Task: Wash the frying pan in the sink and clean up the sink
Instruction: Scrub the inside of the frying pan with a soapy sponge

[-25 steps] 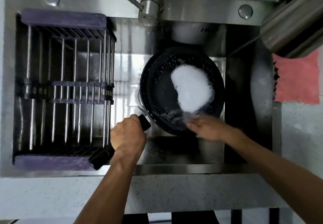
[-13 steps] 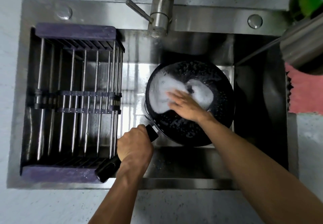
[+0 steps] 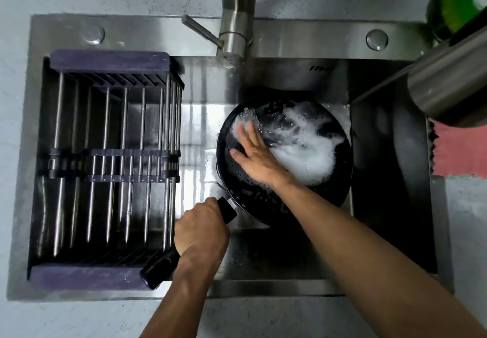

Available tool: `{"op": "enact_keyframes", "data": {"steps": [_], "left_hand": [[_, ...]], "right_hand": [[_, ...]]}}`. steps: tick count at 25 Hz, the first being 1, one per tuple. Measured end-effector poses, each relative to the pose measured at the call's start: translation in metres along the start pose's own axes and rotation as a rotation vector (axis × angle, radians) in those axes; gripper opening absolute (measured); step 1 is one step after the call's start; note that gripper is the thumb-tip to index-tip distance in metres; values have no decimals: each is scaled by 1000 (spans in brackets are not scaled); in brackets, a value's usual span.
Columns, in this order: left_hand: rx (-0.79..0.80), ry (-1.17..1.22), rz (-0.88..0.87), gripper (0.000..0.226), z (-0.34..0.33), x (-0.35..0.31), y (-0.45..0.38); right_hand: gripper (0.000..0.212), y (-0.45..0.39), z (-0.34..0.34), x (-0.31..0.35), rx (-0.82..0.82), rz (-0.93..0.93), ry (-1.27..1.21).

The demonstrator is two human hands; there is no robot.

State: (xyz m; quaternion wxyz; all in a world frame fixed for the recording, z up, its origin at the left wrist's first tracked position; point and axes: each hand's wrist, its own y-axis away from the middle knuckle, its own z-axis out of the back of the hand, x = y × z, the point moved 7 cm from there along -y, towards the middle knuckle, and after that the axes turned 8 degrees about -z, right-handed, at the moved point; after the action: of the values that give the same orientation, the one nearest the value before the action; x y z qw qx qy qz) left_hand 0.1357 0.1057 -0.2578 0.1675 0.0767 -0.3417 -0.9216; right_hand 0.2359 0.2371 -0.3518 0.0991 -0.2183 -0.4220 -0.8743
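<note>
A black frying pan (image 3: 332,192) sits in the steel sink (image 3: 263,82), right of centre. White foam (image 3: 305,153) is smeared across its inside. My left hand (image 3: 200,229) is closed around the pan's black handle (image 3: 158,269), which points toward the front left. My right hand (image 3: 253,153) lies flat inside the pan on its left side, fingers spread and pointing up-left, rubbing the wet surface bare. No sponge or cloth shows under it.
A purple-framed drying rack (image 3: 110,163) with steel bars fills the sink's left half. The tap (image 3: 234,21) stands at the back centre. At the right are a steel pot (image 3: 450,82), a green bottle (image 3: 456,0) and a pink cloth (image 3: 461,150).
My right hand swept from the pan's near rim across to its left side, smearing the foam blob into streaks. My left hand kept its grip on the handle. The camera view shifted slightly.
</note>
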Motion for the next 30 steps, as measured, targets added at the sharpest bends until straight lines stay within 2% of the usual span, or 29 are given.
{"op": "enact_keyframes", "data": {"steps": [2, 4, 5, 8, 10, 12, 13, 14, 15, 16, 18, 19, 22, 23, 25, 26, 28, 30], "left_hand": [[0, 4, 4, 26, 1, 1, 2], [-2, 7, 1, 27, 2, 0, 2], [-4, 8, 0, 27, 1, 0, 1], [15, 7, 15, 28, 2, 1, 2], [16, 10, 18, 28, 2, 0, 3], [9, 3, 22, 28, 3, 0, 1], [9, 2, 25, 29, 3, 0, 1], [12, 0, 26, 29, 3, 1, 1], [13, 0, 26, 29, 3, 0, 2], [13, -1, 27, 28, 3, 0, 3], [16, -9, 26, 28, 4, -1, 1], [19, -12, 27, 29, 3, 0, 0], [22, -3, 26, 29, 2, 0, 1], [18, -2, 28, 29, 3, 1, 2], [13, 0, 24, 29, 1, 0, 0], [16, 3, 27, 29, 0, 1, 0], [10, -2, 24, 29, 2, 1, 1], [-3, -11, 17, 28, 3, 1, 1]], "right_hand": [[69, -8, 17, -8, -108, 85, 202], [68, -10, 57, -51, -278, -57, 417], [67, -3, 74, -74, -287, -137, 503], [62, 39, 60, -116, -70, -245, 567], [56, 79, 23, -117, 134, -178, 460], [61, 111, 3, -118, 327, -138, 397], [74, 115, 4, -119, 317, -121, 419], [88, 114, 8, -115, 233, -96, 472], [92, 116, 12, -107, 182, -84, 525], [84, 117, 8, -99, 187, -65, 517], [57, 122, -7, -91, 343, -44, 379], [52, 124, -8, -91, 375, -46, 337], [59, 120, 9, -104, 200, -144, 503], [59, 121, 2, -101, 233, -115, 445], [54, 138, -16, -88, 427, -37, 260], [57, 140, -13, -87, 435, 5, 257], [80, 123, 14, -110, 208, -23, 472], [79, 100, 27, -134, 86, -179, 659]]}}
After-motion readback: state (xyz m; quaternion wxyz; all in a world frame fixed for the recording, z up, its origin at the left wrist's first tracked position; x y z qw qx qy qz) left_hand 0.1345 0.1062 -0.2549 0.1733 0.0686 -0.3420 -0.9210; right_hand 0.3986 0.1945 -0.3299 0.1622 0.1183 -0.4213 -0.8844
